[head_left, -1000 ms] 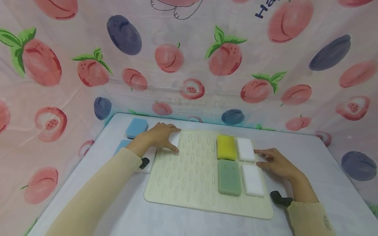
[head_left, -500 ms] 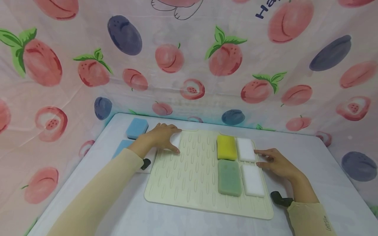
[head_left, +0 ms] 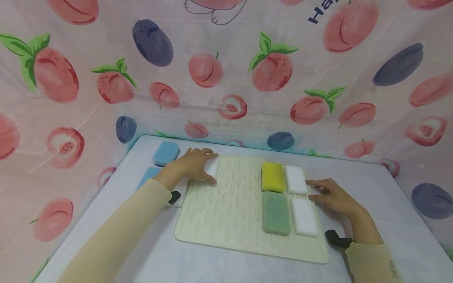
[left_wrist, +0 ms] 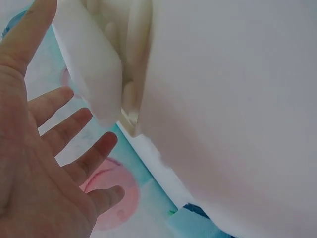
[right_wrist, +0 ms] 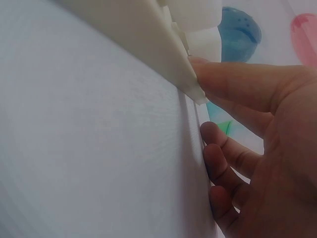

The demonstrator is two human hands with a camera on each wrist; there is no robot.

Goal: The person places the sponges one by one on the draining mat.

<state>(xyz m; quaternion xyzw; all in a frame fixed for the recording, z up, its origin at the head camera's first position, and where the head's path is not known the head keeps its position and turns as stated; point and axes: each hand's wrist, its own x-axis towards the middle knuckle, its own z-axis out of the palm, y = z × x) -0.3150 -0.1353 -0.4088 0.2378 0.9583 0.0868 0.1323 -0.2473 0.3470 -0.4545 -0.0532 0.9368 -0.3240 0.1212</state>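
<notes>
Fingers (head_left: 198, 155) of my left hand (head_left: 191, 165) lie spread over a white sponge (head_left: 211, 167) at the mat's (head_left: 226, 208) far-left corner, its long axis running away from me; my right hand (head_left: 334, 196) rests relaxed, far across.

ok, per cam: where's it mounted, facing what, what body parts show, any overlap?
Head: worn on the head, looks forward and down at the mat with sponges; both sleeved arms and hands show.
Left wrist: low at the table, looks along the left hand to a white sponge.
Right wrist: low, looks along the right hand at the mat's edge.
Shared: head and left wrist both show that white sponge.
</notes>
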